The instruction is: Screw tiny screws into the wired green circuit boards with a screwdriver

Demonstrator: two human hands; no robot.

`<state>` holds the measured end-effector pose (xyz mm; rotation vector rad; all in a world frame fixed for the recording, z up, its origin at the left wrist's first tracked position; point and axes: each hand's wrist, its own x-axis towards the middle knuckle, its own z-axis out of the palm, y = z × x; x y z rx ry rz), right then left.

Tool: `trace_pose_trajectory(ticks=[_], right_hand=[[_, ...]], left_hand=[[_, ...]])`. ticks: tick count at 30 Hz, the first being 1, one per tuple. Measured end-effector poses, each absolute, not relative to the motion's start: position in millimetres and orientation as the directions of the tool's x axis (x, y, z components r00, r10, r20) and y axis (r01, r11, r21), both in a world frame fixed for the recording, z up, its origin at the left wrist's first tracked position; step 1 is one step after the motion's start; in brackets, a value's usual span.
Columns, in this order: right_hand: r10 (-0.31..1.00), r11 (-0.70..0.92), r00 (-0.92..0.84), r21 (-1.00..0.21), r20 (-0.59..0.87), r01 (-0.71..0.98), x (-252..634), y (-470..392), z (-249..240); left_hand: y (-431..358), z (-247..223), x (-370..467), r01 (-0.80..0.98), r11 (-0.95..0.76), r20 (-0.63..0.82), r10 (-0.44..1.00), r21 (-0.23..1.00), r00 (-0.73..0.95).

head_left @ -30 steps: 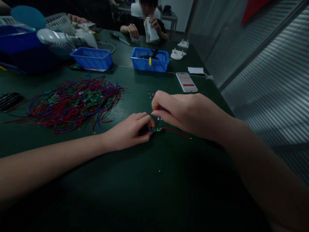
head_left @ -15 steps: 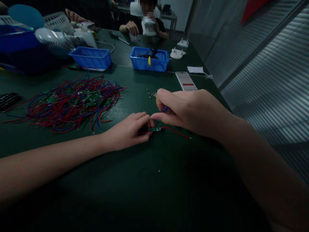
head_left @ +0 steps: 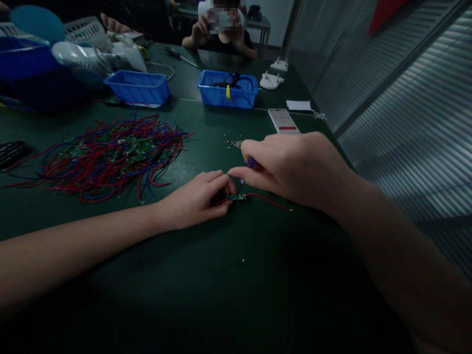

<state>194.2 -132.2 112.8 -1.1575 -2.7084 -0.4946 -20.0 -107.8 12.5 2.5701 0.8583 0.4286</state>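
A small green circuit board [head_left: 238,197] lies low over the dark green table, its left end between the fingers of my left hand [head_left: 210,196]. From its right end a red wire [head_left: 269,200] runs out to a bare tip. My right hand [head_left: 291,164] is closed around the purple handle of a screwdriver [head_left: 252,163], mostly hidden by the fingers. Its thin shaft points down at the board. Just beyond my right fingers is a scatter of small screws [head_left: 234,143].
A tangled heap of circuit boards with red and blue wires [head_left: 118,152] spreads at left. Farther back stand a blue bin [head_left: 140,88] and another blue bin [head_left: 227,96] holding black cable. A phone [head_left: 283,121] lies beyond my right hand. Across the table sits another person [head_left: 221,37].
My right hand has shifted slightly, showing more of the purple handle and shaft. My left hand stays on the board. The person opposite has raised a white part and their hands.
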Motion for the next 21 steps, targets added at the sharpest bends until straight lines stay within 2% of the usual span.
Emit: trace_pose_trajectory(ticks=[3, 7, 9, 14, 18, 21], right_hand=[[0.692, 0.614, -0.650, 0.217, 0.314, 0.759, 193, -131, 110], [0.703, 0.644, -0.627, 0.076, 0.336, 0.762, 191, -127, 106], [0.700, 0.659, -0.633, 0.044, 0.330, 0.751, 191, -126, 105], [0.671, 0.657, -0.686, 0.205, 0.280, 0.726, 192, -130, 107], [0.653, 0.704, -0.726, 0.181, 0.214, 0.687, 191, -134, 111], [0.631, 0.718, -0.751, 0.220, 0.197, 0.661, 190, -137, 112]], left_hand=[[-108, 15, -20, 0.504, -0.724, 0.151, 0.629, 0.471, 0.763], [-108, 15, -19, 0.504, -0.707, 0.126, 0.633, 0.497, 0.764], [-108, 14, -19, 0.503, -0.709, 0.133, 0.634, 0.495, 0.762], [-107, 12, -20, 0.495, -0.723, 0.142, 0.622, 0.483, 0.770], [-106, 12, -19, 0.506, -0.710, 0.120, 0.629, 0.490, 0.768], [-106, 10, -20, 0.506, -0.724, 0.122, 0.620, 0.469, 0.775]])
